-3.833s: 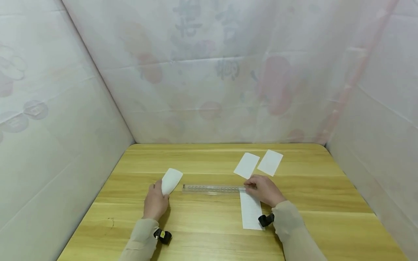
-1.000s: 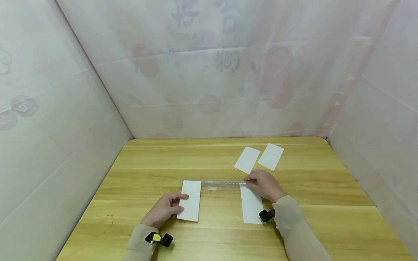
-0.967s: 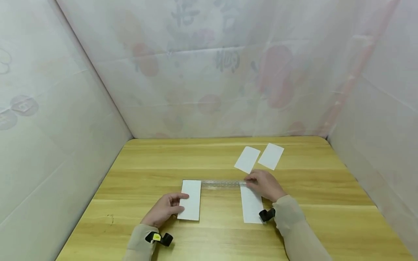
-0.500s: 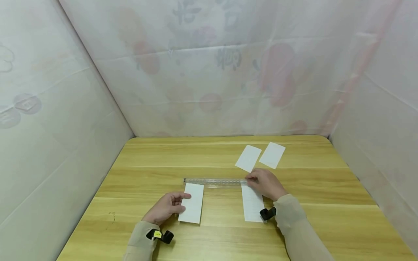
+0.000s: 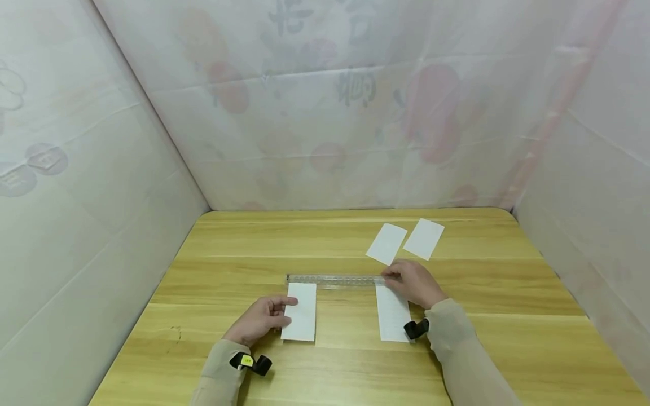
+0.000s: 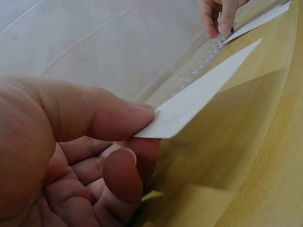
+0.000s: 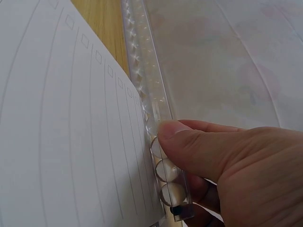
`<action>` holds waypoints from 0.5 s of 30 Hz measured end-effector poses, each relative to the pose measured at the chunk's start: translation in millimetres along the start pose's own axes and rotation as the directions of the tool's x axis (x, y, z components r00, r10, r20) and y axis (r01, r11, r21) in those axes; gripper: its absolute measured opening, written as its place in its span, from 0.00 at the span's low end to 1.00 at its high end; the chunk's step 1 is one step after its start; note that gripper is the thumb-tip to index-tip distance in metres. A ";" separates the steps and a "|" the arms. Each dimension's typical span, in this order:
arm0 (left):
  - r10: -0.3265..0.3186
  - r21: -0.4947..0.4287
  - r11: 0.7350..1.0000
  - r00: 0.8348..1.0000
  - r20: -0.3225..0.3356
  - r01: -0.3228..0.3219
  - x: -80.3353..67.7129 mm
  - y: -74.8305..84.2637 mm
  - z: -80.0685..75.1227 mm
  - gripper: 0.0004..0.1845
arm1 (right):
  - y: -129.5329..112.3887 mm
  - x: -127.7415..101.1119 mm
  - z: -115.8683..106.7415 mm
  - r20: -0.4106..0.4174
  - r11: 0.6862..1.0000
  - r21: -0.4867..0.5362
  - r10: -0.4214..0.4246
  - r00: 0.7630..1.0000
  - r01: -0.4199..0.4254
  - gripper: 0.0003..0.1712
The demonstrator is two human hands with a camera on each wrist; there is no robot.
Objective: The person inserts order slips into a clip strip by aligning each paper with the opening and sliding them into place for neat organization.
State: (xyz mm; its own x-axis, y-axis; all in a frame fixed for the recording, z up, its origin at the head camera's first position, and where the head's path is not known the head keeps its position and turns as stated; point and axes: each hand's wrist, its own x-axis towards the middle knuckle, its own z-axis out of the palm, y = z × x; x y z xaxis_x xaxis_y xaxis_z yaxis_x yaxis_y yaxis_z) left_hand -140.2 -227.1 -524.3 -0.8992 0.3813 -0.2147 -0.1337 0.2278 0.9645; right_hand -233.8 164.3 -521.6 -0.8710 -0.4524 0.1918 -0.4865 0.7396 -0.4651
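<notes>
Since 0.5 s ago the left hand (image 5: 259, 321) has nudged its paper slip (image 5: 299, 311) up, so the slip's top edge now sits right under the clear ruler (image 5: 335, 279), squared to it; before it lay a bit lower and tilted. Right hand (image 5: 413, 283) hasn't shifted.

I see the left fingers (image 6: 118, 118) pinching the slip's near-left edge, thumb on top, index beneath, per the wrist cam. The rest of the slip runs away from the fingers toward the ruler. The right thumb and fingers (image 7: 189, 142) are clamped on the ruler's right end, w/ a lined slip (image 5: 392, 313) just beside them, its top edge against the ruler.

Surface: wooden desk (image 5: 228, 248), light grain, flat, rounded far corners. Room is a tent of thin white sheeting (image 5: 325, 113) w/ faded red prints, closing in on left, back and right.

Two more slips (image 5: 404, 241) lie just beyond the right fingers, side by side, apart from the ruler. Beyond the left fingers and the ruler the desk runs open to the far edge; same to the left of the left hand. Sheeting meets the desk edges on three sides.
</notes>
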 end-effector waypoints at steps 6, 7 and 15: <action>0.021 -0.123 0.992 1.000 -0.011 -0.022 1.9 -3.2 0.6 0.35 | -0.2 0.9 -0.6 0.005 1.000 0.007 0.003 1.000 -0.003 0.08; 0.022 -0.125 0.992 1.000 -0.016 -0.024 1.9 -3.2 0.9 0.35 | -0.1 0.9 -0.8 0.005 1.000 0.010 0.003 1.000 -0.003 0.08; -0.002 -0.034 0.999 0.999 -0.037 0.001 -0.6 -2.8 1.4 0.25 | 1.4 0.4 -0.3 0.008 1.000 0.017 0.013 1.000 -0.013 0.08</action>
State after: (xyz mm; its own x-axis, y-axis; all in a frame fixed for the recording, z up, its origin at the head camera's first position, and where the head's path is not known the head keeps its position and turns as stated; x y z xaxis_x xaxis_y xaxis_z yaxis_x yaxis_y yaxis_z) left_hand -138.8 -226.7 -527.1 -0.9137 0.3475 -0.2106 -0.1483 0.1973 0.9691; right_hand -234.9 165.3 -521.9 -0.8766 -0.4469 0.1787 -0.4739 0.7366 -0.4825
